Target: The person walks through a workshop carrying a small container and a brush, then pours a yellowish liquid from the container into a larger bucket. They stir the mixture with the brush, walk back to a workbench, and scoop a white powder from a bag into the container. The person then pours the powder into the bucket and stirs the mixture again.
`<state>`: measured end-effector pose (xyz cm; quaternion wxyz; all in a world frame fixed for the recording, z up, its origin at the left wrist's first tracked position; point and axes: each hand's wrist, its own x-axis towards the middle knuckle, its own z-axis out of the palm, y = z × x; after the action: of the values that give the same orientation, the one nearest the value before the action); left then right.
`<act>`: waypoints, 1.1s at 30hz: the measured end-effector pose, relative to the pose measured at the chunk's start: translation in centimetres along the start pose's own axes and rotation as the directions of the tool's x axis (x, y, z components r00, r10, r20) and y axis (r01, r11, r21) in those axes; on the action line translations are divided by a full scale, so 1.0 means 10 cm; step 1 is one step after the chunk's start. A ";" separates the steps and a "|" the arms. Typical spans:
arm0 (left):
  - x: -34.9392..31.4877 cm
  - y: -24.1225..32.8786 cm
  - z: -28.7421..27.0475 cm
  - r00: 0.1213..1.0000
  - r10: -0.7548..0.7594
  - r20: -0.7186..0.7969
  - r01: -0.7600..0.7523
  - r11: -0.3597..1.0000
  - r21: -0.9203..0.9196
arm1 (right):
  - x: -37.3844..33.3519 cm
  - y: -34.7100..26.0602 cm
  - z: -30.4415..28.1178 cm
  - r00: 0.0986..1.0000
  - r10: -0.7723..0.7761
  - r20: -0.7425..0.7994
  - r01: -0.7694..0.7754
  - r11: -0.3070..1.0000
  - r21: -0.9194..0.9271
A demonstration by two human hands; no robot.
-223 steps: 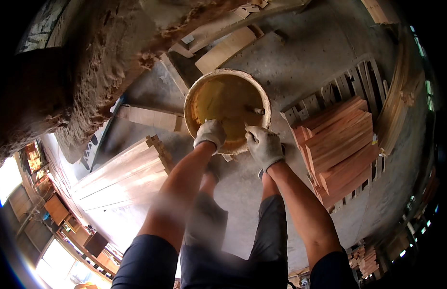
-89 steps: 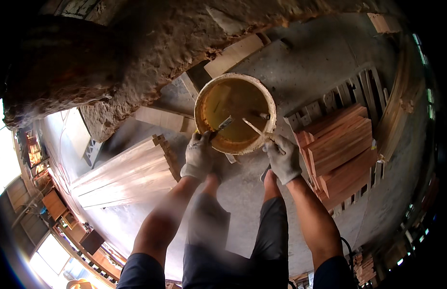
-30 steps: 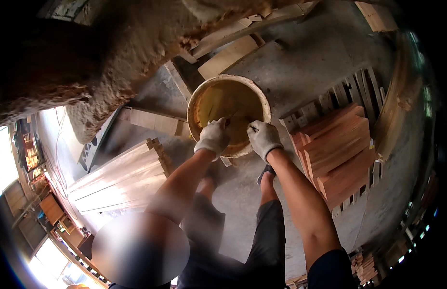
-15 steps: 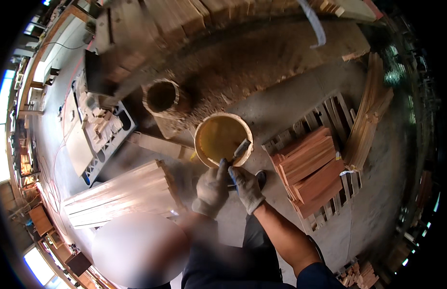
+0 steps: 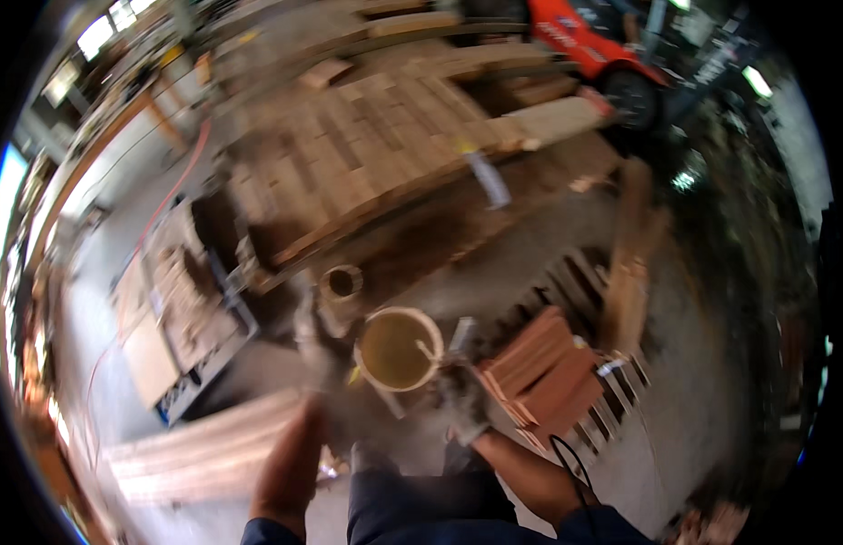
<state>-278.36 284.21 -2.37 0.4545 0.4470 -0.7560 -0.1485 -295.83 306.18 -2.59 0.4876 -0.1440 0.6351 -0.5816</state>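
Observation:
A pale-rimmed bucket point(image 5: 361, 374) with yellowish-brown contents stands in front of me; a thin light strip shows at its right inner side. My right hand point(image 5: 462, 404), in a pale work glove, is closed just right of the bucket. It grips a short tool with a flat grey head point(image 5: 461, 335), which points up and away from me; blur hides its exact kind. My left hand point(image 5: 318, 352), also gloved, is off the bucket's left side, apart from the tool. Motion smears its fingers. A smaller round container point(image 5: 342, 282) stands beyond, its opening dark.
A large wooden slab of joined strips point(image 5: 376, 136) lies ahead. Reddish boards point(image 5: 553, 381) rest on a slatted pallet at right, near long planks point(image 5: 629, 272). Pale boards point(image 5: 203, 450) lie at left, below a platform of wood pieces point(image 5: 190, 300). A red vehicle point(image 5: 580, 36) stands far off.
My hands, together over the near rim before, are now apart: the left has gone left, the right has carried the tool rightward out over the rim. The view has tilted up, showing more slab.

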 end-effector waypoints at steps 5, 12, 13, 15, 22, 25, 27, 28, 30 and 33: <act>0.35 -0.32 0.36 0.982 -0.140 0.129 0.137 0.990 0.031 | -0.07 -0.04 0.17 0.997 0.045 -0.069 -0.037 0.993 0.111; 0.32 -0.24 0.15 0.911 -0.265 0.316 0.340 0.915 -0.215 | -0.65 -0.45 0.29 0.773 -0.586 -0.243 0.401 0.748 -0.529; 0.28 -0.20 0.03 0.903 -0.249 0.351 0.372 0.861 -0.346 | -0.69 -0.43 0.27 0.779 -0.562 -0.278 0.385 0.778 -0.496; 0.15 -0.06 -0.31 0.939 -0.196 0.284 0.292 0.889 -0.353 | -0.84 -0.51 0.26 0.756 -0.581 -0.302 0.412 0.780 -0.470; -0.96 -0.10 -1.69 0.919 -0.314 0.240 0.383 0.859 -0.340 | -1.08 -0.36 -0.11 0.769 -0.592 -0.241 0.379 0.726 -0.574; -1.54 -0.11 -2.26 0.882 -0.430 0.195 0.471 0.822 -0.320 | -1.28 -0.34 -0.28 0.821 -0.515 -0.245 0.311 0.765 -0.564; -1.94 0.04 -2.61 0.859 -0.490 0.150 0.512 0.805 -0.299 | -1.50 -0.25 -0.45 0.836 -0.492 -0.242 0.306 0.785 -0.538; -2.14 0.15 -2.73 0.838 -0.533 0.115 0.538 0.774 -0.335 | -1.61 -0.23 -0.55 0.840 -0.486 -0.240 0.309 0.793 -0.525; -2.59 0.04 -2.98 0.813 -0.557 0.169 0.569 0.700 -0.431 | -1.81 -0.16 -0.76 0.799 -0.552 -0.239 0.390 0.777 -0.494; -3.17 0.06 -3.31 0.750 -0.654 0.100 0.637 0.672 -0.378 | -2.12 -0.17 -1.08 0.722 -0.659 -0.211 0.402 0.648 -0.648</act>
<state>-245.61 316.24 -1.57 0.4680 0.5888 -0.4939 -0.4363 -294.72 328.06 6.86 0.0727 -0.3329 0.7932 -0.5047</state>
